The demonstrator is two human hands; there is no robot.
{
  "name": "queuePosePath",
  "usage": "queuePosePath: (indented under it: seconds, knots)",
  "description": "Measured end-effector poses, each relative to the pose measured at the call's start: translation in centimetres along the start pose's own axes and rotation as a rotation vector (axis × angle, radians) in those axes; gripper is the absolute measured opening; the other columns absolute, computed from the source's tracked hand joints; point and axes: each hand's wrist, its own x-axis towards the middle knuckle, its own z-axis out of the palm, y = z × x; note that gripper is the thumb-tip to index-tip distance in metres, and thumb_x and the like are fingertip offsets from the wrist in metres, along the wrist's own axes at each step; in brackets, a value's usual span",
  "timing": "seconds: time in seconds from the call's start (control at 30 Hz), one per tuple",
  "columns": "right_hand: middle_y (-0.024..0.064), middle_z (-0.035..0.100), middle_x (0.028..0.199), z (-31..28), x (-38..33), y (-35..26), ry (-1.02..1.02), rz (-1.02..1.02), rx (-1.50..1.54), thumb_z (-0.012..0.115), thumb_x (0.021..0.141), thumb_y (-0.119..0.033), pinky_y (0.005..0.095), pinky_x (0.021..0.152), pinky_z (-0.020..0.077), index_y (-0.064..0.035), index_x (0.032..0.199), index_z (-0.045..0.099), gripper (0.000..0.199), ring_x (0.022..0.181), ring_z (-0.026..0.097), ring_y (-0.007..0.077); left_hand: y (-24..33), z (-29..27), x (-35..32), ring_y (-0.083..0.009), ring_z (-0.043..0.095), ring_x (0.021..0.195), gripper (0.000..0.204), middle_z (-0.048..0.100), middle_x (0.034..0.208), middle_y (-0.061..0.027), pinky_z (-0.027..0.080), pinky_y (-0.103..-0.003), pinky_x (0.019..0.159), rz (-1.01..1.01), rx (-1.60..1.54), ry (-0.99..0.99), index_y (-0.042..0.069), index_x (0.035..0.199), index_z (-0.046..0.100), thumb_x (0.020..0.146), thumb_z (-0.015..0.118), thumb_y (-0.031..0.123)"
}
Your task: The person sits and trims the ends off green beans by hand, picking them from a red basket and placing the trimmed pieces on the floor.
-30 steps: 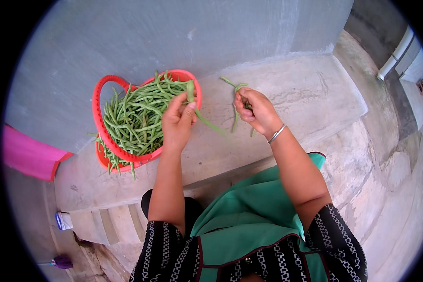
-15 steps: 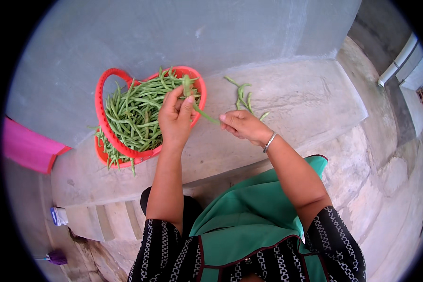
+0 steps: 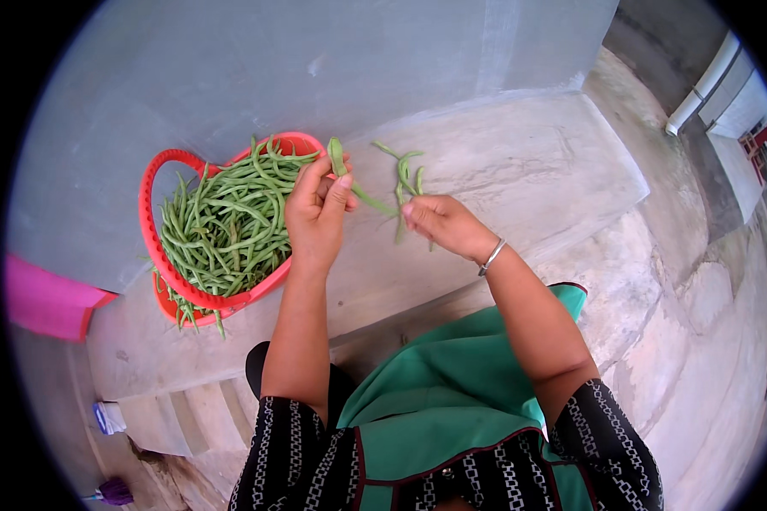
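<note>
The left hand has its grip closed around one long green bean pod, which stands up between thumb and fingers just beside the rim of the red plastic basket full of green beans. The right hand is near it, its fingers pinched together on the thin end of the same pod, above a few loose green beans lying on the grey concrete ledge. A silver bracelet sits on the right wrist, and a pink object lies well apart at the left.
</note>
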Motion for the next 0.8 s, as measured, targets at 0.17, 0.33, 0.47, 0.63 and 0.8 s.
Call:
queuePosePath:
  seconds: [0.17,0.33,0.47,0.63,0.8]
  knots:
    - [-0.0044,0.042,0.060,-2.0,0.3,-1.0,0.561,-0.132,0.342,0.049,0.093,-0.028,0.0204,0.043,0.0263,-0.0079,0.076,0.054,0.027,0.050,0.033,0.0047,-5.1,3.3,0.5,-0.0086,0.055,0.065,0.009,0.057,0.082,-0.0026,0.047,-0.021,0.057,-0.280,-0.467,0.237,0.002,0.097,0.055,0.090,0.053,0.006]
    - [-0.0028,0.044,0.060,-4.8,0.4,-2.0,0.536,-0.060,0.725,0.043,0.093,-0.020,0.0208,0.042,0.0237,-0.0057,0.081,0.052,0.021,0.047,0.030,0.0054,-12.9,5.6,0.6,-0.0129,0.059,0.073,0.011,0.058,0.085,-0.0053,0.050,-0.024,0.064,-0.631,-0.365,0.251,0.001,0.096,0.055,0.088,0.057,0.009]
    - [0.0011,0.046,0.064,-1.9,1.0,-1.3,0.328,0.118,0.795,0.040,0.092,-0.017,0.0211,0.041,0.0219,-0.0041,0.083,0.051,0.019,0.046,0.029,0.0068,-12.9,5.7,1.3,-0.0131,0.061,0.076,0.019,0.059,0.092,-0.0074,0.050,-0.026,0.063,-0.770,-0.198,0.242,-0.001,0.105,0.055,0.088,0.056,0.009]
    - [0.0013,0.046,0.063,0.9,2.7,-1.9,0.197,0.155,0.762,0.046,0.093,-0.025,0.0209,0.039,0.0219,-0.0064,0.075,0.049,0.025,0.046,0.032,0.0069,-9.6,-6.1,0.9,-0.0110,0.061,0.068,0.026,0.061,0.088,-0.0064,0.049,-0.023,0.055,-0.092,0.398,0.161,0.004,0.110,0.055,0.086,0.058,0.009]
    - [-0.0015,0.043,0.059,5.4,4.0,-1.8,0.039,0.222,0.695,0.048,0.093,-0.031,0.0205,0.038,0.0228,-0.0083,0.075,0.051,0.029,0.043,0.033,0.0066,-7.7,-15.6,1.6,-0.0164,0.055,0.060,0.029,0.057,0.074,-0.0075,0.044,-0.030,0.054,-0.141,0.798,0.584,0.001,0.090,0.049,0.076,0.070,0.014]
